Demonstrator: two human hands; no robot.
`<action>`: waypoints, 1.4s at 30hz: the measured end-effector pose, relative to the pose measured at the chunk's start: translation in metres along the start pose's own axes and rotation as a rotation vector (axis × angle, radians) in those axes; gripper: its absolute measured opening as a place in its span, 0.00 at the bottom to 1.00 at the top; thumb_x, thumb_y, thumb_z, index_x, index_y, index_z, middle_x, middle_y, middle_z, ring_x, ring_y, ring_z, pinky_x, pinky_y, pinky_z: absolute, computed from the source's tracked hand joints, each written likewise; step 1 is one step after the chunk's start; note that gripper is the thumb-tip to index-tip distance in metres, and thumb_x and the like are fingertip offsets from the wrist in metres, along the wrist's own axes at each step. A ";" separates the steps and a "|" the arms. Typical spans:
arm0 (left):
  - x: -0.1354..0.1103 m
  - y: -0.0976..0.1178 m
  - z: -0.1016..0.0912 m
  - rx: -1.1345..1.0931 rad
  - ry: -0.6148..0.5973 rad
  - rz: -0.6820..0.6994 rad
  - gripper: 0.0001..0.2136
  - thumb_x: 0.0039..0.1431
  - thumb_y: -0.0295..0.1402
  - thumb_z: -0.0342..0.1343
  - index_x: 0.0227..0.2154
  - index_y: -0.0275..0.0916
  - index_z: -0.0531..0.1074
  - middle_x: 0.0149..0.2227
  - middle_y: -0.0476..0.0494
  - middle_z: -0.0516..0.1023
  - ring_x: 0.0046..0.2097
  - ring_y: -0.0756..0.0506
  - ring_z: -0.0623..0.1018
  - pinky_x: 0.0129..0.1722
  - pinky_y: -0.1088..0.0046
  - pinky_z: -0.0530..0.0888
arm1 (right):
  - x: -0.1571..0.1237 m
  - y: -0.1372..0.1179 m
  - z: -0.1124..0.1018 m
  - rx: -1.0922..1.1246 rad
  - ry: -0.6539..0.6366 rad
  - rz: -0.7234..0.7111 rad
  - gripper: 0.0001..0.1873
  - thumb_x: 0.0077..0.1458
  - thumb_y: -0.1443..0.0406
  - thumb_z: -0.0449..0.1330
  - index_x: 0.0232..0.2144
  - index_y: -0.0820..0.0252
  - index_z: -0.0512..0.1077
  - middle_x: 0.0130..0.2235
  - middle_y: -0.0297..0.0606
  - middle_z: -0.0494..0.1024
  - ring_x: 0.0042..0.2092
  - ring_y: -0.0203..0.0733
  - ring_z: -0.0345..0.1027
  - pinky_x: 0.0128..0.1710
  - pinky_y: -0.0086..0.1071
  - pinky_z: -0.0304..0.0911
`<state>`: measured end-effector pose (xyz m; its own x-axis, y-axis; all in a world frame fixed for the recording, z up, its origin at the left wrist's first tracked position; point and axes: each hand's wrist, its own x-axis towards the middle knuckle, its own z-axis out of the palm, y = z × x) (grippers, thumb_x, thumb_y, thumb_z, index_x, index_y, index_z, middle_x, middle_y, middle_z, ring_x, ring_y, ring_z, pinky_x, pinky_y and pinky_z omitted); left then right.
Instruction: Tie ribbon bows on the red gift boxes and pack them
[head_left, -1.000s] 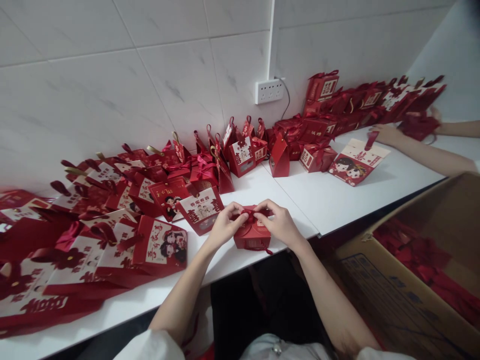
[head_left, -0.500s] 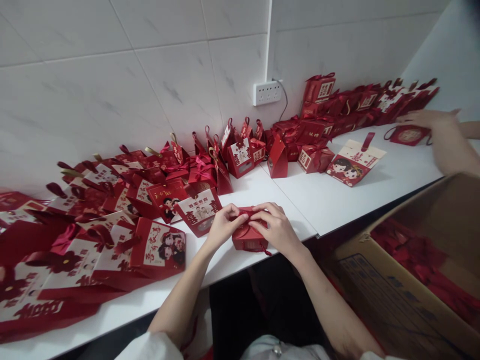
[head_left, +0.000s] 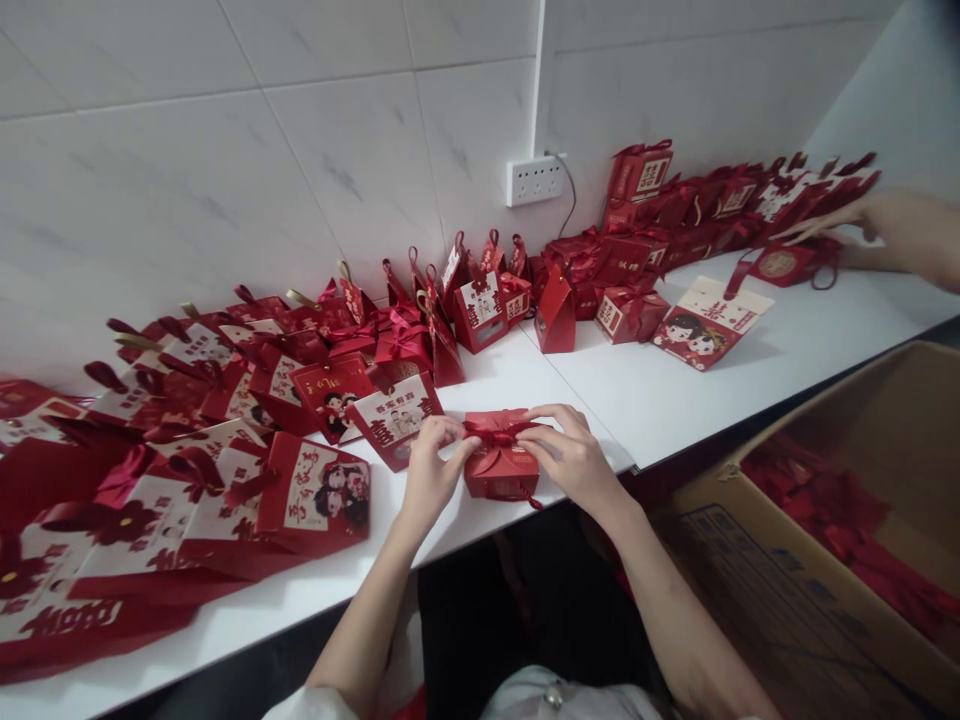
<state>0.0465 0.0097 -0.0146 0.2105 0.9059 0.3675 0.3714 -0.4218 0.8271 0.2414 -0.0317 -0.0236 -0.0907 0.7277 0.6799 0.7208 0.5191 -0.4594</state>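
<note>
A small red gift box (head_left: 499, 472) with a cord handle on its front side sits near the table's front edge. Across its top runs a dark red ribbon (head_left: 501, 437), gathered at the middle in a bow or knot. My left hand (head_left: 433, 462) pinches the ribbon's left part between thumb and fingers. On the other side my right hand (head_left: 568, 452) pinches the ribbon's right part. Just left of the box stands a red and white gift box (head_left: 396, 420) with a loop handle, close behind my left hand.
Many red gift boxes (head_left: 300, 385) crowd the table (head_left: 600, 400) along the wall. A red and cream box (head_left: 701, 330) stands at the right. Another person's hand (head_left: 862, 225) touches a red box (head_left: 784, 262). A cardboard carton (head_left: 720, 500) with red pieces stands below right.
My hands have moved apart, drawing the ribbon outward to both sides over the box. The other person's hands and the red box there have shifted left.
</note>
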 end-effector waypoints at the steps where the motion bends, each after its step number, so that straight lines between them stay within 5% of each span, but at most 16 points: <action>1: -0.003 0.000 -0.001 0.037 0.008 0.009 0.06 0.54 0.34 0.56 0.25 0.40 0.66 0.31 0.47 0.70 0.36 0.46 0.70 0.39 0.69 0.65 | -0.001 0.001 -0.001 -0.008 -0.003 -0.015 0.06 0.57 0.69 0.58 0.33 0.57 0.76 0.40 0.41 0.75 0.44 0.46 0.68 0.46 0.43 0.62; 14: -0.016 -0.008 0.003 -0.067 0.028 -0.201 0.08 0.56 0.37 0.52 0.28 0.39 0.68 0.28 0.49 0.69 0.32 0.48 0.67 0.34 0.73 0.65 | 0.003 -0.005 -0.002 0.010 -0.038 -0.028 0.05 0.55 0.71 0.57 0.30 0.58 0.72 0.39 0.40 0.74 0.43 0.44 0.68 0.46 0.42 0.61; 27: -0.013 0.000 0.002 -0.133 -0.007 -0.232 0.09 0.52 0.39 0.56 0.25 0.38 0.68 0.26 0.50 0.67 0.30 0.49 0.66 0.32 0.74 0.63 | 0.007 -0.012 0.000 0.014 -0.095 -0.022 0.05 0.56 0.70 0.58 0.34 0.58 0.73 0.40 0.40 0.74 0.44 0.43 0.68 0.46 0.41 0.61; 42: -0.018 -0.012 0.013 -0.342 -0.020 -0.338 0.11 0.54 0.37 0.52 0.21 0.38 0.60 0.23 0.54 0.60 0.27 0.52 0.62 0.28 0.78 0.61 | -0.004 0.011 -0.022 0.027 -0.148 -0.120 0.08 0.56 0.73 0.57 0.33 0.59 0.76 0.41 0.42 0.74 0.44 0.44 0.68 0.44 0.42 0.62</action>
<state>0.0500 -0.0018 -0.0371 0.1480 0.9878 0.0482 0.1040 -0.0640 0.9925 0.2645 -0.0391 -0.0190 -0.2764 0.7167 0.6402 0.6801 0.6166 -0.3966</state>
